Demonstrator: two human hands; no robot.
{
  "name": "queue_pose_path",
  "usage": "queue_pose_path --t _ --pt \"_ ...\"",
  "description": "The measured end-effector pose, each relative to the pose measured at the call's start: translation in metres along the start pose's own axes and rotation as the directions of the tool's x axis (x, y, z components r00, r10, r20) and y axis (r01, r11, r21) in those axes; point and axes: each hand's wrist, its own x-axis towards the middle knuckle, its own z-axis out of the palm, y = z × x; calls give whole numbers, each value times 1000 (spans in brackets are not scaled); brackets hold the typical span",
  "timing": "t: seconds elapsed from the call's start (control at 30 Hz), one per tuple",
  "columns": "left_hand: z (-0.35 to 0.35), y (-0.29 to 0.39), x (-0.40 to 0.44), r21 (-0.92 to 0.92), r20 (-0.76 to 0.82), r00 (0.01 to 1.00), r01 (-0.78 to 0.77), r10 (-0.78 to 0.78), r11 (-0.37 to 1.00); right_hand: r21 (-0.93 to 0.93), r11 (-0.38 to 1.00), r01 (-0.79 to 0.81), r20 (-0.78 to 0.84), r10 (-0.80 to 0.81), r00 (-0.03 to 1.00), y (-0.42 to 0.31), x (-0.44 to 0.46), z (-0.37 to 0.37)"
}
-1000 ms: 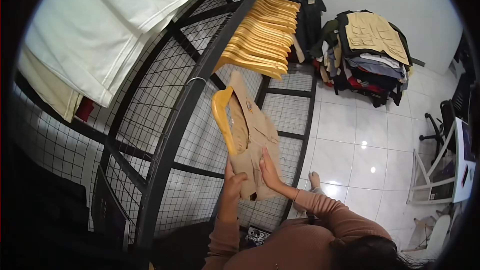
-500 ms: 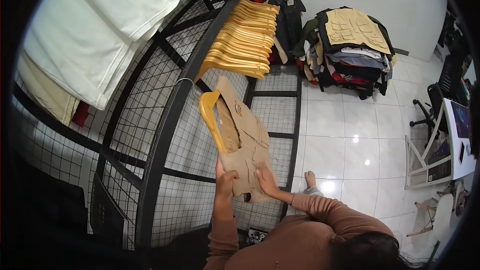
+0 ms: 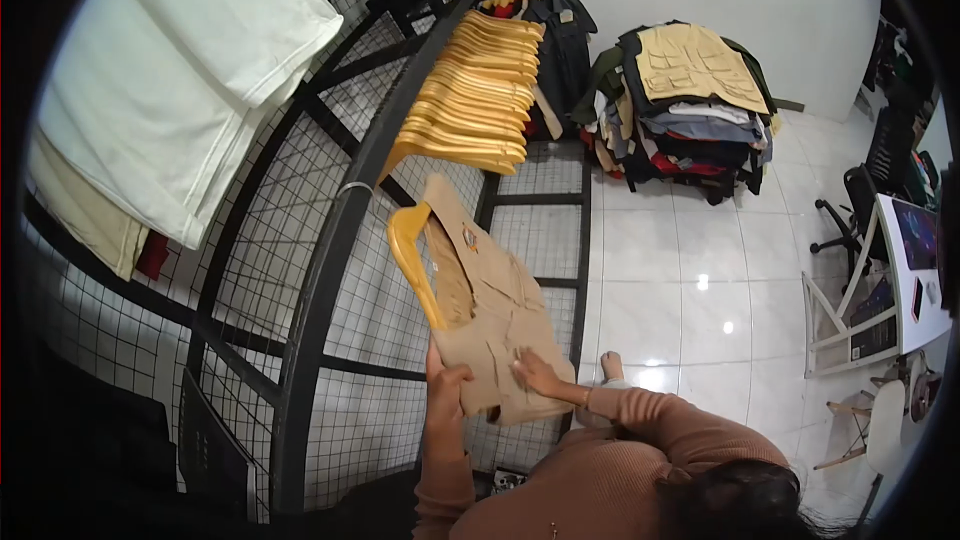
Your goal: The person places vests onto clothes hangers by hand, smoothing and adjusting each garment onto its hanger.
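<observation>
A tan vest (image 3: 500, 302) with pockets and a small emblem hangs on a yellow wooden hanger (image 3: 408, 245), tilted, in front of the rack. My left hand (image 3: 446, 392) grips the vest's side edge, thumb on the front and the other fingers mostly hidden behind the cloth. Flat against the lower front of the vest lies my right hand (image 3: 538, 373), fingers apart. The inside of the vest shows through the armhole beside the hanger.
Several yellow hangers (image 3: 475, 90) line the black rack rail (image 3: 335, 230). White garments (image 3: 180, 80) hang at the left. A tall clothes pile (image 3: 690, 125) stands on the tiled floor. A desk (image 3: 920, 310) and an office chair (image 3: 860, 200) are at the right.
The vest and hanger sit slightly lower and further left in view, as the whole view has shifted a little. Both hands stay on the vest, the right one lying a little flatter.
</observation>
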Motion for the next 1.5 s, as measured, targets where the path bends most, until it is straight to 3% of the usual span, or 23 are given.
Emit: queue_pose_path --t 0.07,0.13,0.27,0.33,0.43,0.5,0.57,0.63,0.67,0.7,0.73,0.8,0.87,0.9,0.97,1.1,1.2,1.23,1.27,1.3,1.37,1.4,1.5 --pt "-2 5 0 17 37 998 -47 46 999 77 989 127 -366 -90 926 -24 8 -41" --pt "-4 4 -2 24 48 997 -61 60 998 80 899 431 -543 -323 775 -77 32 -88" --pt "-10 -1 -2 -26 -27 998 59 -60 998 96 755 649 -588 -483 649 -179 75 -144" --pt "-16 1 -2 102 12 979 200 -203 974 98 665 740 -587 -562 583 -199 104 -151" --pt "11 20 -13 -142 -70 969 224 -236 964 120 715 689 -555 -527 644 -184 162 -126" --pt "-1 15 -18 -64 -174 950 250 -258 966 -63 883 465 -334 -458 824 -123 200 -95" --pt "-3 16 -15 6 -272 924 282 -270 959 121 968 219 -123 -205 971 -39 219 -56" --pt "4 27 -16 -9 -283 919 285 -276 958 -188 967 -170 147 199 969 -73 200 -100" --pt "7 30 -11 -21 -285 916 288 -282 957 -193 968 -160 164 192 968 -67 212 -100" --pt "9 31 -5 -32 -301 911 287 -283 957 3 998 63 -168 -61 984 -63 221 -100" --pt "11 31 1 -64 -298 912 274 -281 959 112 937 332 -512 -232 827 -78 223 -109" --pt "15 30 13 -133 -289 916 250 -278 959 103 800 591 -585 -432 687 -153 217 -155" --pt "18 30 17 -203 -280 918 229 -280 952 125 619 775 -552 -606 573 -217 203 -186" --pt "19 30 19 -237 -276 920 217 -280 947 131 623 771 -536 -610 584 -239 197 -199" --pt "21 30 19 -302 -268 925 185 -270 935 8 436 900 -108 -894 434 -268 194 -218" --pt "13 29 9 -401 -282 930 111 -238 909 -101 402 910 20 -914 406 -252 245 -212" --pt "-19 6 8 -34 -68 997 -39 36 999 -222 493 842 -225 -866 447 -246 281 -212" --pt "-26 -6 7 -47 -93 995 -46 41 998 -252 568 784 -288 -817 499 -251 283 -212" --pt "-32 -16 6 122 -160 986 -20 40 992 -239 561 792 -266 -823 502 -251 278 -213" --pt "-35 -22 3 285 -224 973 18 49 958 -203 532 822 -282 -836 471 -270 259 -223" --pt "-31 -27 -2 301 -303 950 17 79 954 -142 455 879 -313 -863 397 -303 236 -241" --pt "-27 -31 -6 322 -366 926 35 90 946 -135 446 885 -288 -872 395 -304 233 -239" --pt "-13 -49 -22 334 -490 859 24 152 942 57 329 943 102 -941 322 -302 219 -225"
